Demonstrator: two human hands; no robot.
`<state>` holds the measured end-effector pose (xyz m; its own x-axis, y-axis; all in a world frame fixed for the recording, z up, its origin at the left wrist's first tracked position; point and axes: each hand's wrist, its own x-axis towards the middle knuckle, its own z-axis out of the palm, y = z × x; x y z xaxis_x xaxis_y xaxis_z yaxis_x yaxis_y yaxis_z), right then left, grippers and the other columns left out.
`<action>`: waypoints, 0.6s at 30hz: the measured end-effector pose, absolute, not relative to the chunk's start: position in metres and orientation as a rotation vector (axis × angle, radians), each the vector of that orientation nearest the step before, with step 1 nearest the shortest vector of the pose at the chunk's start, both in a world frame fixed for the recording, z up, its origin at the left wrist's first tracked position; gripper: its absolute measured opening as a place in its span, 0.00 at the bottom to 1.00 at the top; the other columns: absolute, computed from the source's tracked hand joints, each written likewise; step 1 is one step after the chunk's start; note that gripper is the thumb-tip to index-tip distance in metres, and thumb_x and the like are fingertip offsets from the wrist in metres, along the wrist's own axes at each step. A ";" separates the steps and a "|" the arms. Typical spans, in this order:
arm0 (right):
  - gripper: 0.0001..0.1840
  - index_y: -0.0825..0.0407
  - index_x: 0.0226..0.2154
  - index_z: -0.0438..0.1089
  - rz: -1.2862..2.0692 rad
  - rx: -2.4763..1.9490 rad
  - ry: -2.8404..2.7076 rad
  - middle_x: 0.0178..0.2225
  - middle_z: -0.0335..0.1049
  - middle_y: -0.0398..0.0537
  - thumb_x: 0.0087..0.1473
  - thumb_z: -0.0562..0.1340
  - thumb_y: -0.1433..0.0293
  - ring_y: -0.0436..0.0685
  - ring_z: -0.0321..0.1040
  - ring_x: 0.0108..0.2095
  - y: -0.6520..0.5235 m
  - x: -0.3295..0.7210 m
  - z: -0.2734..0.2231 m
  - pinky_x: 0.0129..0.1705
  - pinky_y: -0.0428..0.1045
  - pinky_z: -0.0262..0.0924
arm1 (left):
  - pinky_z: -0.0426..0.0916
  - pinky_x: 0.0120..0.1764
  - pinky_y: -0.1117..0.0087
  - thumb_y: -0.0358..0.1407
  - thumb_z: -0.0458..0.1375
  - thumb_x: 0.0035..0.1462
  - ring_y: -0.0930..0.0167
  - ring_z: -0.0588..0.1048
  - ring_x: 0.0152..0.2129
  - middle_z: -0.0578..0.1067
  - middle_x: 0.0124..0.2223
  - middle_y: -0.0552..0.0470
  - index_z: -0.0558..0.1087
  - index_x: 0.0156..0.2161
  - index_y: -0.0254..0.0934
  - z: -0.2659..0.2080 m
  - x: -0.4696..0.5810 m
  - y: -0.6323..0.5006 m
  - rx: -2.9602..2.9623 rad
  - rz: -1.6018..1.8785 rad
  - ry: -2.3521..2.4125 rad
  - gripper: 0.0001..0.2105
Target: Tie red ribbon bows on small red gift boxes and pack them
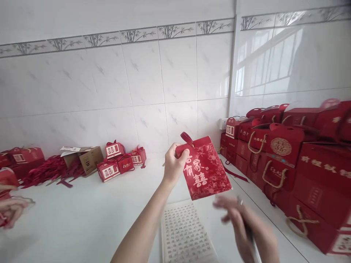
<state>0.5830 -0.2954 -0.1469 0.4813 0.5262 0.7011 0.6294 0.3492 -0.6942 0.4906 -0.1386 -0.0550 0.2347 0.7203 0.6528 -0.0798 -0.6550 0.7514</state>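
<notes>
My left hand point(175, 162) grips a flat red gift bag point(208, 170) by its upper left corner, thumb across the front. The bag is tilted, with pale Chinese characters, a flower print and a dark red ribbon loop at its top. It hangs above the far end of a notebook point(186, 233) whose page is filled with handwritten rows. My right hand point(246, 226), smeared by motion, is below and to the right of the bag, apart from it. A pen point(254, 243) is held in it, its shaft running down past the palm.
Stacked red gift boxes point(279, 160) with rope handles line the right side. Small red boxes point(117, 162), an open cardboard box point(89, 160) and a heap of red ribbons point(51, 170) stand along the tiled wall. Another person's hands point(12, 210) hold something red at the left edge.
</notes>
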 end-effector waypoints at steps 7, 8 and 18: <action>0.07 0.50 0.38 0.69 -0.318 -1.281 -1.472 0.40 0.73 0.48 0.56 0.59 0.67 0.54 0.71 0.34 -0.258 0.619 -0.026 0.34 0.47 0.65 | 0.58 0.24 0.77 0.39 0.54 0.53 0.77 0.64 0.20 0.67 0.22 0.58 0.65 0.27 0.37 -0.050 0.480 -0.159 2.158 1.247 0.522 0.08; 0.05 0.51 0.35 0.69 -0.223 -1.368 -1.566 0.35 0.73 0.47 0.56 0.59 0.67 0.52 0.70 0.30 -0.251 0.620 -0.020 0.30 0.45 0.63 | 0.58 0.25 0.77 0.38 0.54 0.53 0.76 0.66 0.22 0.69 0.24 0.57 0.66 0.27 0.37 -0.053 0.479 -0.154 2.202 1.189 0.533 0.07; 0.08 0.49 0.31 0.74 0.192 -1.619 -1.997 0.23 0.68 0.41 0.46 0.65 0.76 0.49 0.63 0.23 -0.197 0.612 -0.047 0.21 0.42 0.51 | 0.43 0.19 0.71 0.37 0.48 0.49 0.76 0.49 0.13 0.55 0.18 0.59 0.55 0.21 0.39 -0.081 0.459 -0.110 2.467 0.251 0.895 0.09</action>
<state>0.6121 -0.1966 -0.0470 -0.1174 0.9373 0.3280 0.8579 0.2621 -0.4420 0.4594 -0.1103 -0.0808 0.7670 0.6417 0.0030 0.5495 -0.6592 0.5133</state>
